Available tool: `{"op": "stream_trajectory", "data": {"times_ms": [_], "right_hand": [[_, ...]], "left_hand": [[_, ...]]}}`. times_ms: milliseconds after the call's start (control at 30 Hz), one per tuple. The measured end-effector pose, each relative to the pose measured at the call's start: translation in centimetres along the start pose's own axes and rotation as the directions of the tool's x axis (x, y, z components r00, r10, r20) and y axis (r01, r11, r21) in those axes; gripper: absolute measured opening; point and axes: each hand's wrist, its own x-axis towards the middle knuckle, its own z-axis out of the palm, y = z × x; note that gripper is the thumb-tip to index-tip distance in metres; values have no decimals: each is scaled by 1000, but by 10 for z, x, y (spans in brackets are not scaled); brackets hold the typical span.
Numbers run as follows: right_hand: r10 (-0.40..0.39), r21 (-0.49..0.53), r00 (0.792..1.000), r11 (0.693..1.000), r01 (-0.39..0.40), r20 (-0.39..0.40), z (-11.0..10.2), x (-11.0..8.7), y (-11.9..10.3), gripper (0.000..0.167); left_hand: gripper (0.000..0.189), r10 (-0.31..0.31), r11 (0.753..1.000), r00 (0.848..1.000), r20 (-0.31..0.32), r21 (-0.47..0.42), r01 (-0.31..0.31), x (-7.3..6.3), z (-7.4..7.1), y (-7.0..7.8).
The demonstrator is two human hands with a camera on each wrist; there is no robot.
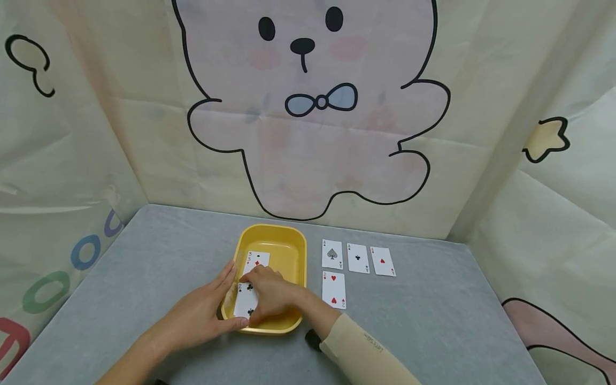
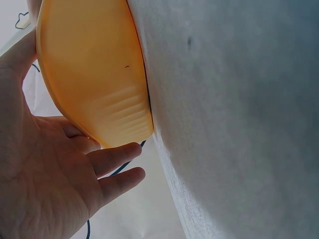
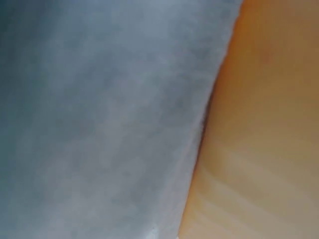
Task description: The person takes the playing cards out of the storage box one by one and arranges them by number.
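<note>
In the head view, a yellow tray [image 1: 284, 248] stands on the grey table. My left hand [image 1: 199, 313] grips its near left corner, the thumb over the front rim and the fingers along the left wall. The left wrist view shows some fingertips passing behind the tray wall [image 2: 94, 64] while two stay outside it. Reaching into the tray, my right hand [image 1: 274, 294] pinches a two of clubs [image 1: 244, 299] at its right side. Just behind that card lies a card with a red diamond [image 1: 252, 263], partly covered. The right hand is out of sight in the right wrist view.
Right of the tray, an ace of spades [image 1: 332, 254], an ace of clubs [image 1: 358, 258] and an ace of hearts [image 1: 383, 261] lie face up in a row. A two of hearts [image 1: 334, 290] sits below the ace of spades. Printed cloth [image 1: 317, 160] walls the table.
</note>
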Motion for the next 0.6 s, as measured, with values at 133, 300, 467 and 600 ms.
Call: {"op": "stream_trajectory", "data": {"times_ms": [133,300,467,600], "right_hand": [[2,24,1000,1000,-1,-30,-3,1,2,88],[20,77,997,997,-14,-79,-17,-6,4,90],[52,157,992,987,-33,-117,-33,-15,7,91],[69,198,988,979,-41,-137,-41,-23,10,94]], "left_hand": [[111,-3,1000,1000,1,-1,3,0,0,-1],[109,5,1000,1000,-4,-2,-5,0,2,-1],[110,5,1000,1000,-2,-1,-5,0,0,0],[111,-4,1000,1000,7,0,4,0,0,0]]}}
